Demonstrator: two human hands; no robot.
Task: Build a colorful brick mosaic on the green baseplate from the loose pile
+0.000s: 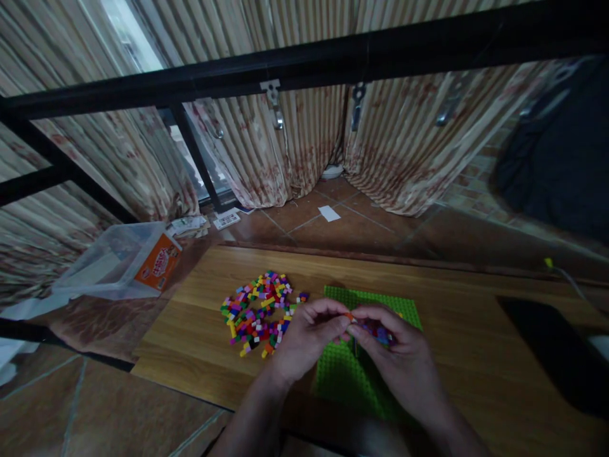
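Note:
My left hand [309, 336] and my right hand [404, 349] meet over a green studded baseplate [333, 374]. Between the fingertips shows a small orange toy brick [349, 315], pinched by the left thumb and forefinger. The right fingers curl round a cluster of purple and blue toy bricks [380, 333], partly covered by the hand. Whether that cluster touches the baseplate cannot be made out. A bit of yellow brick [399, 315] peeks out behind the right fingers. To the left of my left hand lies a loose pile of small coloured bricks [259, 304].
The wooden table [190, 336] carries everything, with a flat black object [547, 349] at its right. A clear plastic bin [114, 260] with an orange label stands beyond its left end. Behind are a dark metal rail [314, 63], striped curtains [304, 146] and floor papers [329, 213].

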